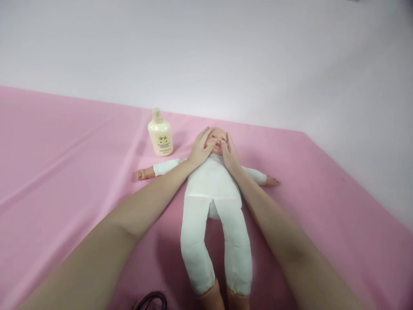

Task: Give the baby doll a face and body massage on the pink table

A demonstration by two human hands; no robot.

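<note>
A baby doll (pixel 213 185) in a white suit lies on its back on the pink sheet (pixel 64 172), arms spread, legs toward me. My left hand (pixel 200 147) rests flat on the left side of the doll's head, thumb on its cheek. On the other side my right hand (pixel 229 153) cups the head, thumb near the nose. Both hands touch the doll's head (pixel 217 140) with fingers spread; neither lifts it.
A cream lotion bottle (pixel 160 133) stands upright on the sheet, just left of the doll's head. A black cord loop (pixel 151 300) shows at the bottom edge. A white wall (pixel 226 56) rises behind the sheet's far edge.
</note>
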